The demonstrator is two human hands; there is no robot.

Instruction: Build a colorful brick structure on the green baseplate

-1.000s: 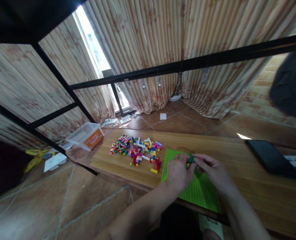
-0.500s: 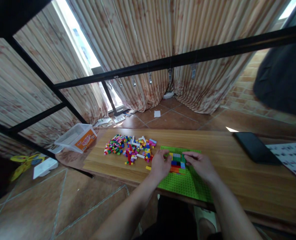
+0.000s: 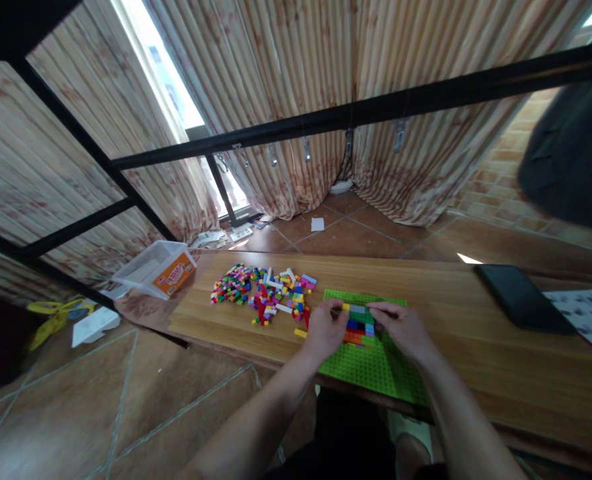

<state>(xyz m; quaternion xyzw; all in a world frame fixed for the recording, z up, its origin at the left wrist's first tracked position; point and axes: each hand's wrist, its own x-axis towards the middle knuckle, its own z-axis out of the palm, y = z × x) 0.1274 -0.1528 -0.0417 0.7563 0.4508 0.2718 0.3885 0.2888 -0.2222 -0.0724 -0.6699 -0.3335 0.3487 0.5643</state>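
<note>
In the head view, the build (image 3: pixel 360 327), a flat block of coloured bricks, sits on the green plate (image 3: pixel 371 370), toward its far side, between the two hands. The left hand (image 3: pixel 325 331) is at the build's left edge, thumb and forefinger near its yellow corner; I cannot tell whether its grip is clamped on anything. The right hand (image 3: pixel 401 327) has its fingertips bunched at the build's right edge, beside the green bricks (image 3: pixel 363 317); whether its grip has a piece between them is too small to tell. The build shows grey and green in its far rows, then blue and black, with orange and red nearest the person. The plate lies on the wooden worktop (image 3: pixel 446 280). Left of it spreads the loose pile (image 3: pixel 271 290) of mixed bricks, and a yellow brick (image 3: pixel 301 333) lies near the left wrist. The tub (image 3: pixel 151 267) with an orange label stands past the pile; the black slab (image 3: pixel 521 297) and printed sheet (image 3: pixel 586 317) are at the right
</note>
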